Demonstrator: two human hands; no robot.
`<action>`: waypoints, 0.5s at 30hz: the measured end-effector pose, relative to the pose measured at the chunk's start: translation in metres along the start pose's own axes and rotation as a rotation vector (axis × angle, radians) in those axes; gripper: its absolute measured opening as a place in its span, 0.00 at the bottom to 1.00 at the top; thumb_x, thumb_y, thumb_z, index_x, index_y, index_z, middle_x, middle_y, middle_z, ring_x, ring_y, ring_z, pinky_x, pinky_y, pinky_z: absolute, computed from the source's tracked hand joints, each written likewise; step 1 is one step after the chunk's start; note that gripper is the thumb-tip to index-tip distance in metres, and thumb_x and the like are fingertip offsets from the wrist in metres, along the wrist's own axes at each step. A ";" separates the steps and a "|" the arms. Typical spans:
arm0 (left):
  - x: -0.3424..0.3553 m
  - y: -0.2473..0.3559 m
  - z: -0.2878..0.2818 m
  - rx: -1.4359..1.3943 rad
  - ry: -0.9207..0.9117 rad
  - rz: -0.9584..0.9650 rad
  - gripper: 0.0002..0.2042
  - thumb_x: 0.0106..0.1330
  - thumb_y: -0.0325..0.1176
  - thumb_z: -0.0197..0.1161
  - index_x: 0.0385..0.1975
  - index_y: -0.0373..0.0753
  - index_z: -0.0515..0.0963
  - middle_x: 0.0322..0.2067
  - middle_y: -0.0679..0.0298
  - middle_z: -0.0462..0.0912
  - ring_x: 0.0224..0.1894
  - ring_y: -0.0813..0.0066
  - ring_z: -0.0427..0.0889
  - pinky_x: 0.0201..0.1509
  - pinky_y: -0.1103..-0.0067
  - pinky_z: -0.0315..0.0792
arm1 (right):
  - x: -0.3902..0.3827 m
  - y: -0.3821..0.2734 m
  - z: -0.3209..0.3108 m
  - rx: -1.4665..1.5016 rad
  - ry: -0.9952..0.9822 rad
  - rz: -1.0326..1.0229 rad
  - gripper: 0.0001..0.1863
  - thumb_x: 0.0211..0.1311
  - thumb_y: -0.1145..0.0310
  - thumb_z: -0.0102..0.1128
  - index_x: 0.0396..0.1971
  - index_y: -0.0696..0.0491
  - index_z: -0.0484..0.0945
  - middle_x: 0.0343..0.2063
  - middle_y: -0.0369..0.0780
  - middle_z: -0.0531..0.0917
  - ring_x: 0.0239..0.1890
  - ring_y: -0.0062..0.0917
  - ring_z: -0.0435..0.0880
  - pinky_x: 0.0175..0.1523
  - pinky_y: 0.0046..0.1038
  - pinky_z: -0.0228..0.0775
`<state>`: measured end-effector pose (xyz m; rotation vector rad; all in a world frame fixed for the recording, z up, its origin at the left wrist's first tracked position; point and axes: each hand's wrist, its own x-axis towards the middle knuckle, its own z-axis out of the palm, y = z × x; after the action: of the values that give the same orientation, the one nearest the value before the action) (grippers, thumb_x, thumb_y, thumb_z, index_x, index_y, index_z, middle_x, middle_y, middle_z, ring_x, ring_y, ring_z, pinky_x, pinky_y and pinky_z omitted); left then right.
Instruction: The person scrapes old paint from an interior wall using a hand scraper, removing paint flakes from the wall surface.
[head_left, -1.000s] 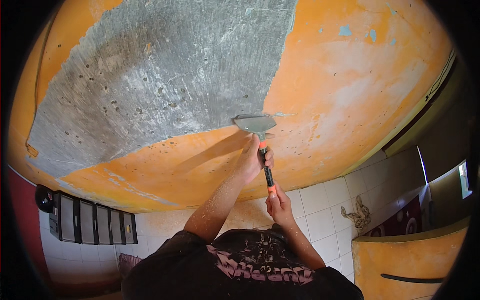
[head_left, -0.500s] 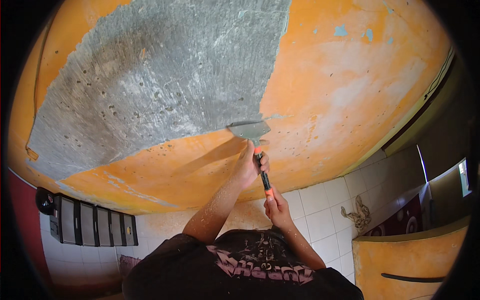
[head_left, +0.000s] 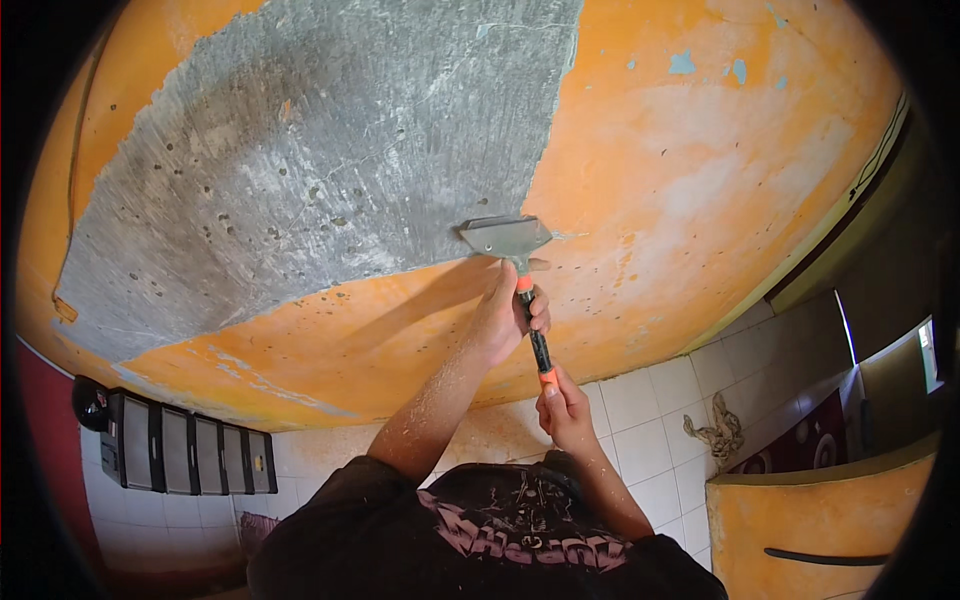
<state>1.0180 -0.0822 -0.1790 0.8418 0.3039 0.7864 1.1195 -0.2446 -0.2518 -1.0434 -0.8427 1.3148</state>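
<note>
Both my hands are closed on a long-handled scraper (head_left: 505, 236) with a wide grey metal head and a black and orange handle. My left hand (head_left: 508, 315) wraps the handle just below the head. Lower down, my right hand (head_left: 566, 408) grips the orange end. The blade lies at the border between a bare grey patch (head_left: 330, 150) and the orange painted wall (head_left: 690, 190), near the patch's lower right corner. Whether the edge touches the surface, I cannot tell. Pale flakes dust my left forearm.
At the lower left stands a dark drawer unit (head_left: 190, 445) with a black round object (head_left: 90, 403) beside it. A crumpled cloth (head_left: 715, 430) lies on the white tiled floor (head_left: 640, 445). An orange low wall (head_left: 830, 520) is at the lower right. A thin cable (head_left: 78, 150) runs down the left wall.
The scraper head has moved up the wall a little, onto the lower right edge of the grey patch. Both hands have shifted slightly right with it, keeping their grip.
</note>
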 end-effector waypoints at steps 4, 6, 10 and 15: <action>-0.008 -0.011 -0.008 -0.049 0.039 -0.029 0.30 0.74 0.65 0.39 0.58 0.46 0.67 0.21 0.71 0.65 0.23 0.76 0.67 0.34 0.73 0.67 | -0.002 0.017 0.002 -0.088 0.019 -0.019 0.24 0.78 0.63 0.45 0.70 0.50 0.63 0.19 0.25 0.64 0.18 0.08 0.60 0.23 0.14 0.54; 0.003 -0.005 -0.011 -0.032 0.032 -0.035 0.30 0.74 0.65 0.39 0.58 0.46 0.67 0.21 0.71 0.65 0.23 0.76 0.67 0.34 0.73 0.67 | 0.001 0.013 0.007 -0.105 0.064 -0.071 0.21 0.78 0.62 0.45 0.66 0.52 0.65 0.18 0.27 0.66 0.15 0.09 0.60 0.20 0.14 0.53; 0.002 0.007 0.002 -0.001 -0.038 0.009 0.30 0.72 0.67 0.40 0.57 0.47 0.67 0.21 0.71 0.66 0.22 0.77 0.67 0.34 0.74 0.67 | 0.002 -0.003 0.011 -0.004 0.019 -0.072 0.21 0.78 0.62 0.45 0.66 0.52 0.65 0.18 0.27 0.66 0.15 0.09 0.61 0.20 0.14 0.53; -0.005 -0.014 -0.017 -0.083 0.065 -0.037 0.25 0.75 0.64 0.39 0.36 0.47 0.67 0.20 0.68 0.68 0.22 0.73 0.70 0.32 0.72 0.69 | -0.007 0.022 0.005 -0.085 0.028 -0.015 0.23 0.78 0.62 0.46 0.68 0.51 0.64 0.21 0.25 0.64 0.19 0.07 0.61 0.24 0.14 0.54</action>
<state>1.0124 -0.0818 -0.2008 0.7315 0.3419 0.7876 1.1069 -0.2519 -0.2704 -1.1177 -0.8900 1.2579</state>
